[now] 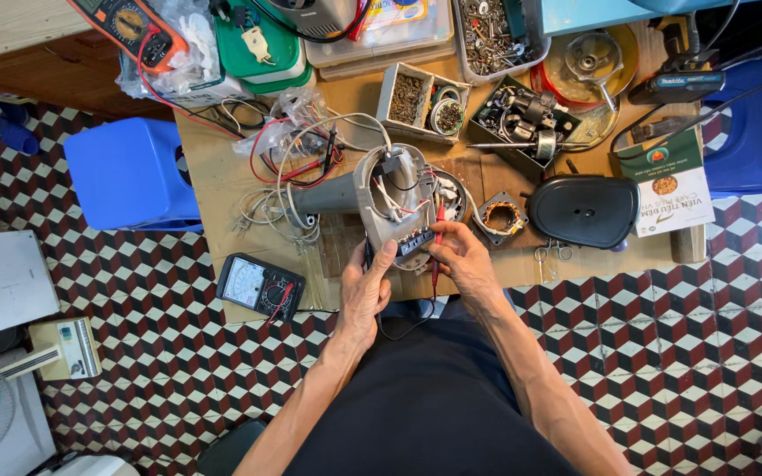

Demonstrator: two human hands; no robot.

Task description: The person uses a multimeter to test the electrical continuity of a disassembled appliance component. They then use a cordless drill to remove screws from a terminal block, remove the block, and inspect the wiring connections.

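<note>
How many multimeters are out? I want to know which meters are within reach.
2: a black dial meter on the board's front edge beside the left hand, and an orange meter at the top left. Clutter may hide others.

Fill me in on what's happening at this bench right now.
A person sits at a cluttered wooden table with an opened grey appliance housing, its wires exposed. The left hand steadies the housing's near end by a small black switch block. The right hand holds a red test probe against that block. An analog multimeter lies at the table's left edge.
</note>
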